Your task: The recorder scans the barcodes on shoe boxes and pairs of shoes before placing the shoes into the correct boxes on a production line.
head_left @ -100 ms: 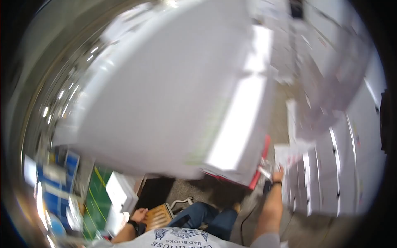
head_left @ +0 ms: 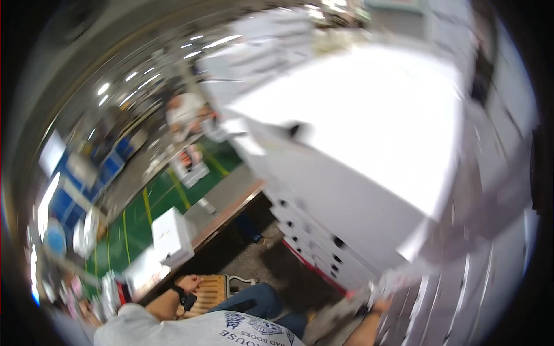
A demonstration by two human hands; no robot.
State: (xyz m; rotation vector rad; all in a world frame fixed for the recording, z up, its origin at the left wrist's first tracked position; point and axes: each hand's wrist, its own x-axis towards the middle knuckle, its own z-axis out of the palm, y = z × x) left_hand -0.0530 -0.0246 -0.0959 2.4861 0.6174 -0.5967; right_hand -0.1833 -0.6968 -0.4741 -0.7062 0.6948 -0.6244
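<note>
My left hand (head_left: 189,282), with a dark watch on its wrist, is at the edge of a slatted wooden seat (head_left: 210,293) with a pale metal frame. Its fingers look partly bent, but blur hides whether they grip the seat. Low on the right, my right hand (head_left: 381,304) reaches beside stacked white boxes (head_left: 346,225). A smeared pale, crumpled-looking piece (head_left: 375,286) lies against its fingers; whether it is held cannot be made out. The box stack rises in front of me, with dark round holes in its sides and a red edge at its foot.
To the left runs a green-topped workbench (head_left: 135,230) with yellow lines and a white box (head_left: 172,235) on its near edge. Another person (head_left: 186,112) is beyond it. More white boxes (head_left: 461,300) line the right side. Blue crates (head_left: 69,190) stand far left.
The view has swung, bringing much more of the green workbench into sight and shifting the near box stack rightward. My right hand sits lower in the picture; my left stays by the wooden seat.
</note>
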